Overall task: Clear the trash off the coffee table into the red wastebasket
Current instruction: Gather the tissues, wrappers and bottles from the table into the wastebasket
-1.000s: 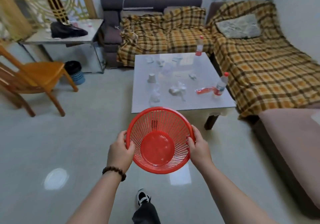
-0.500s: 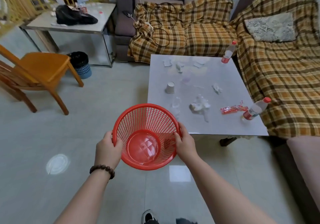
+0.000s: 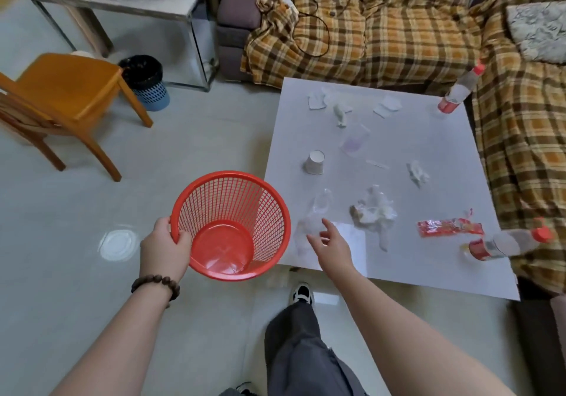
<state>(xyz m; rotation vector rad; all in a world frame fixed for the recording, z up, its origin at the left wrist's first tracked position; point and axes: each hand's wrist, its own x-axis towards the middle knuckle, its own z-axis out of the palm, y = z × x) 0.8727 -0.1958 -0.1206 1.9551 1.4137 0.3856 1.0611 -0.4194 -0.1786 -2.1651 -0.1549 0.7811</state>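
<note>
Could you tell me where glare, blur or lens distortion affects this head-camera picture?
Head view: a bright round glare patch on the glossy tiled floor; wide-angle bending tilts the two red-capped plastic bottles outward; the clear plastic cup nearly washes out against the white coffee table; the open right hand looks slightly soft.

The left hand is gripping the rim of the red basket, holding it beside the white table at its near left corner. The right hand is reaching over the table edge with fingers spread, just short of a clear plastic wrapper (hard to make out against the white top). A paper cup is sitting upside down farther back, and a red wrapper is lying near a tilted bottle.
</note>
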